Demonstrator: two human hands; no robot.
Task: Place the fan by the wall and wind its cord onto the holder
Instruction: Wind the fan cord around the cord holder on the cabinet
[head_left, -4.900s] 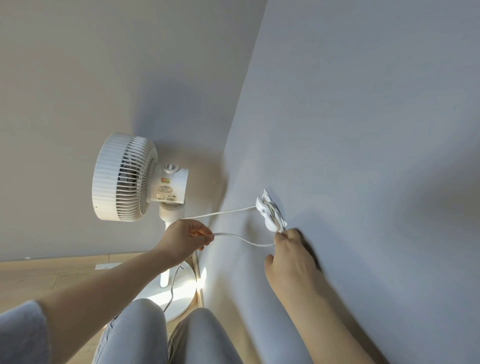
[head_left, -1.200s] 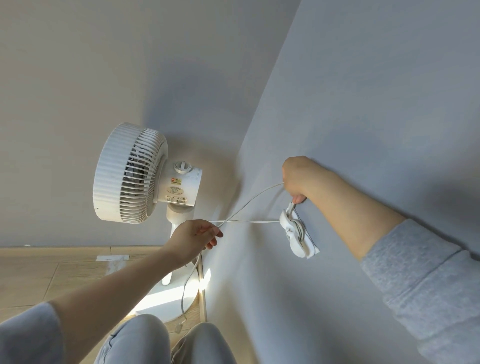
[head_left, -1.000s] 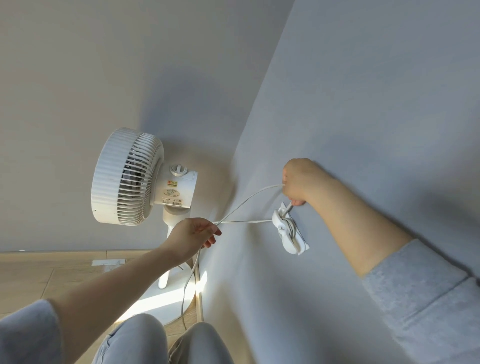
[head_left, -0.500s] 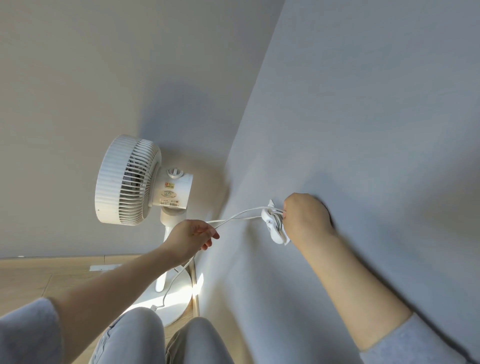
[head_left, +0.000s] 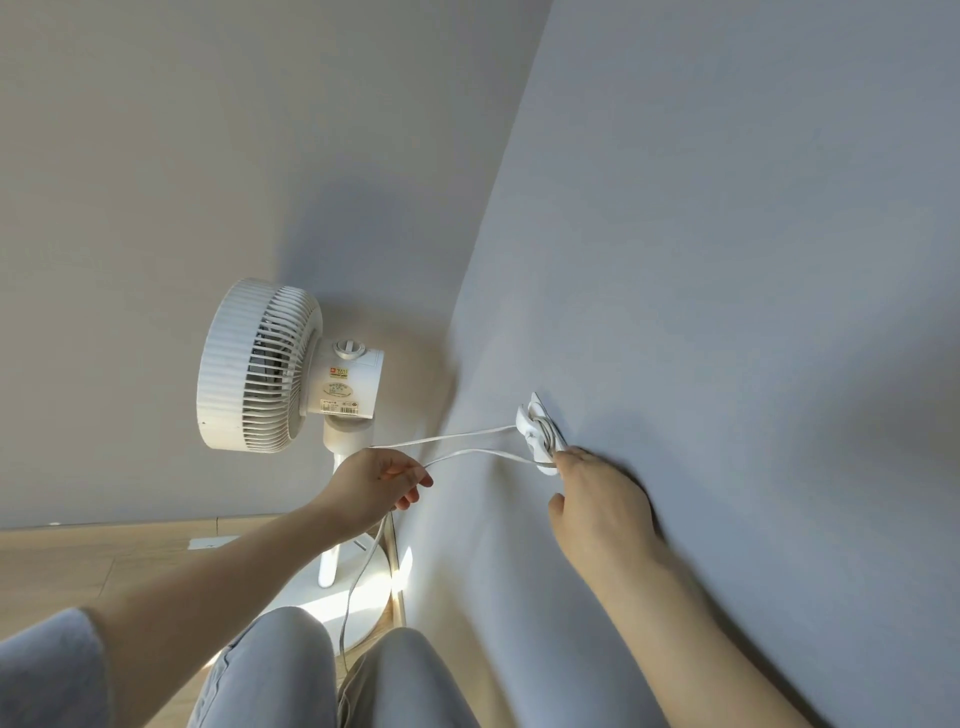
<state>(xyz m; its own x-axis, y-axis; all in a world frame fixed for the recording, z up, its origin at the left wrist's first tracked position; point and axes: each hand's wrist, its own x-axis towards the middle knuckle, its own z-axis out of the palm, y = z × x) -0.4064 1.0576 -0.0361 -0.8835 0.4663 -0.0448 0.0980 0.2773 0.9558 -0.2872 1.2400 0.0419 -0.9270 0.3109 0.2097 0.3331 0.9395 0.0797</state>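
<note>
A white pedestal fan (head_left: 270, 369) stands in the corner on its round base (head_left: 332, 603), close to the blue-grey wall. A small white cord holder (head_left: 537, 434) is fixed to that wall, with several turns of white cord (head_left: 467, 441) around it. Two strands run from the holder leftward to my left hand (head_left: 376, 486), which pinches the cord; slack hangs from it toward the floor. My right hand (head_left: 597, 506) sits just below the holder, fingertips gripping the cord at its lower end.
The blue-grey wall (head_left: 727, 312) fills the right side and meets a beige wall (head_left: 208, 156) at the corner behind the fan. Wooden floor (head_left: 78, 561) lies at the left. My knees in grey trousers (head_left: 291, 670) are at the bottom.
My right hand has gone from above the holder down its right side to below it, carrying the cord around. My left hand has stayed in place holding the cord.
</note>
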